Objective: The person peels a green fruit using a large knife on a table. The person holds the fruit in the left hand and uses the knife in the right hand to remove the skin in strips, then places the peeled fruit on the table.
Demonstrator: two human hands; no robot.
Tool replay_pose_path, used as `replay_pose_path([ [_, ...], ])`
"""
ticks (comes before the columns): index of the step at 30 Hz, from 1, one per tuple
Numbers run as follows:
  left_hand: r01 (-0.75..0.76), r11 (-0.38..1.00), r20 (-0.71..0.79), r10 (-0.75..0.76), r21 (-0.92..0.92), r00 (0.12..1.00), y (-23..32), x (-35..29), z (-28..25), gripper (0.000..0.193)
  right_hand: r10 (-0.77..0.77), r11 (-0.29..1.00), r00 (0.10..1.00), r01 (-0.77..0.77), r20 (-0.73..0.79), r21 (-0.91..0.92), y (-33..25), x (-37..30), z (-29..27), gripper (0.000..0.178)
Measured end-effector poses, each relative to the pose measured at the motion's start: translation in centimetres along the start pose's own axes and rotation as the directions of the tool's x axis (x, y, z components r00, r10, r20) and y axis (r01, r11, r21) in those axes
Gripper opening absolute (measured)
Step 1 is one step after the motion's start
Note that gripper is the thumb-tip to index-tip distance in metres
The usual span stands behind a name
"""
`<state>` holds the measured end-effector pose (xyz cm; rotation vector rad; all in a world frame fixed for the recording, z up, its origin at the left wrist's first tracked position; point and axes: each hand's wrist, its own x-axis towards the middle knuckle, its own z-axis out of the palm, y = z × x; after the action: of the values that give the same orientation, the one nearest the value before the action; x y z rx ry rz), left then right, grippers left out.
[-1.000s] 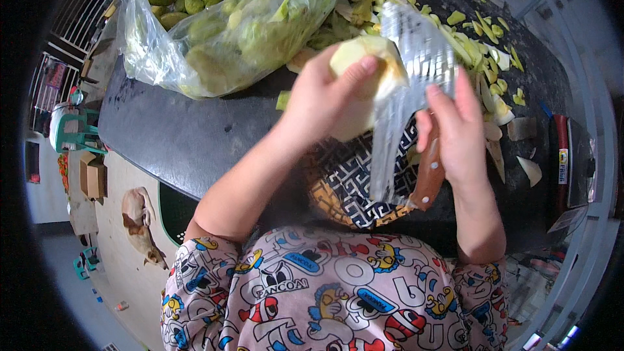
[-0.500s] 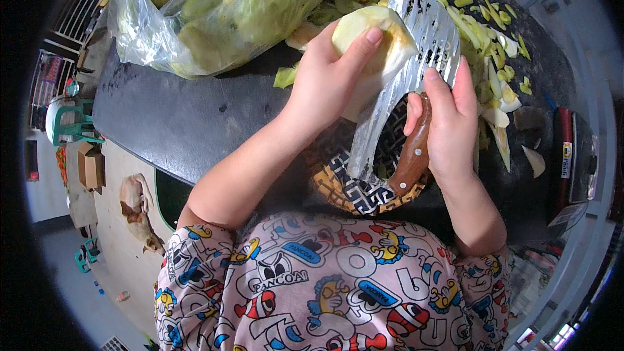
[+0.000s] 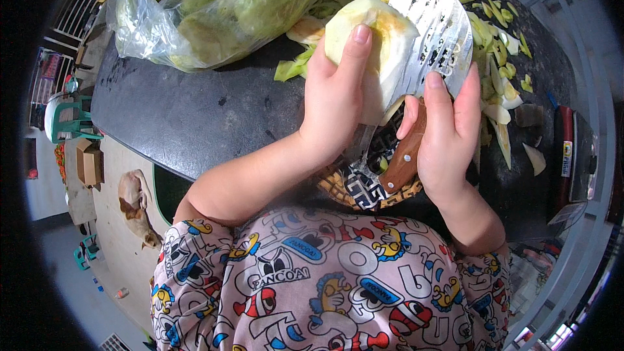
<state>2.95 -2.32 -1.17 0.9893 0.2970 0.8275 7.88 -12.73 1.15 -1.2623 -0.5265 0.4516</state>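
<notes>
My left hand [image 3: 338, 84] is wrapped round a peeled pale fruit [image 3: 374, 36], its thumb lying on the near face. The fruit has a yellowish patch and is tilted against the blade. In my right hand [image 3: 448, 123] is a broad-bladed knife [image 3: 439, 32] with a brown riveted wooden handle [image 3: 402, 156]. Its wide metal blade points away from me and touches the fruit's right side; the fruit hides part of the edge. Pale green peelings [image 3: 497, 58] lie beyond and right of the knife. Below the handle sits a round patterned thing [image 3: 364, 192], partly hidden.
A clear plastic bag [image 3: 214, 32] of green fruit lies at the far left of the dark table [image 3: 188, 107]. A dark red-handled object [image 3: 565, 149] rests near the right edge. On the floor are a lying dog [image 3: 134, 205], a cardboard box [image 3: 89, 164] and a green chair [image 3: 71, 120].
The fruit has turned so its yellowish face shows more. My left hand has shifted slightly right and nearer, and the blade now reaches a little farther up the picture.
</notes>
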Motion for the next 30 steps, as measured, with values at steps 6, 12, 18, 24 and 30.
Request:
replay_pose_path([
  [6, -0.068, 0.994, 0.103, 0.076, -0.08, 0.992, 1.1, -0.1, 0.1, 0.037, -0.097, 0.994, 0.991, 0.101, 0.089, -0.039, -1.3, -0.6, -0.2, 0.03],
  [12, -0.306, 0.937, 0.368, 0.227, 0.17, 0.901, 4.8, 0.3, -1.3, 0.055, -0.327, 0.904, 0.909, 0.381, 0.258, -0.196, -2.4, -2.6, -1.7, 0.037],
  [18, -0.326, 0.908, 0.485, 0.169, 0.261, 0.858, 5.7, 0.7, -2.6, 0.058, -0.218, 0.87, 0.929, 0.324, 0.299, -0.373, -4.9, -3.2, -2.0, 0.032],
  [24, -0.463, 0.77, 0.516, 0.206, 0.439, 0.831, 7.8, 2.7, -3.0, 0.049, -0.35, 0.883, 0.937, 0.323, -0.018, -0.341, -9.7, -1.5, -5.2, 0.045],
  [30, -0.678, 0.647, 0.522, 0.467, 0.348, 0.714, 7.1, 2.2, -3.5, 0.064, -0.557, 0.827, 0.803, 0.517, -0.21, -0.219, -11.2, -0.8, -6.6, 0.073],
])
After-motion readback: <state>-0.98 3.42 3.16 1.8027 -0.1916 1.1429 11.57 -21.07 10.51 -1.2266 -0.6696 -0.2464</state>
